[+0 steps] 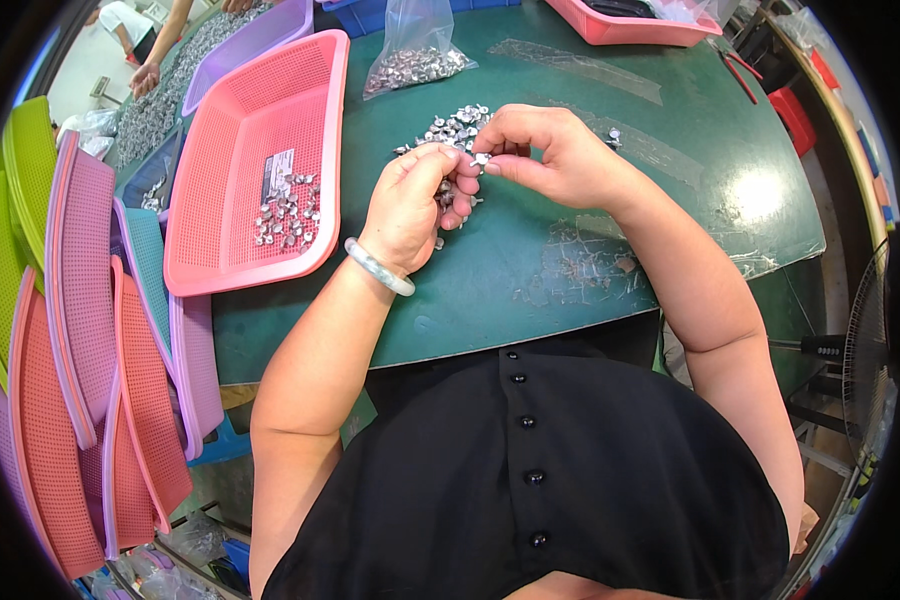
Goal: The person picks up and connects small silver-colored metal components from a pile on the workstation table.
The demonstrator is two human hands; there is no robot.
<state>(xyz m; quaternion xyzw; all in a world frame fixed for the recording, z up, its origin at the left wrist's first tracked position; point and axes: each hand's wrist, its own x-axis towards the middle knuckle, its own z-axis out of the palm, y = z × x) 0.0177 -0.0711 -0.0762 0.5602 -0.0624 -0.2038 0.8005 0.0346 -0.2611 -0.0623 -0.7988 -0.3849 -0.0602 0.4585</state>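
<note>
My right hand [555, 155] pinches a small silvery metal part [480, 160] between thumb and forefinger, above the green table. Close beside it, my left hand [410, 205] is closed with its fingers curled and its fingertips near that part. Bits of metal show by the left fingers, but whether they lie in the hand or behind it I cannot tell. A loose pile of similar small metal parts [455, 128] lies just beyond both hands, partly hidden by them. A pale bangle [379, 268] circles my left wrist.
A pink basket [245, 262] with several metal parts stands left. Behind the pile sits a clear bag [410, 68] of parts. Stacked baskets [75, 300] crowd the left edge. Another pink tray [635, 30] stands at the back. Another person's hand [145, 78] shows far left.
</note>
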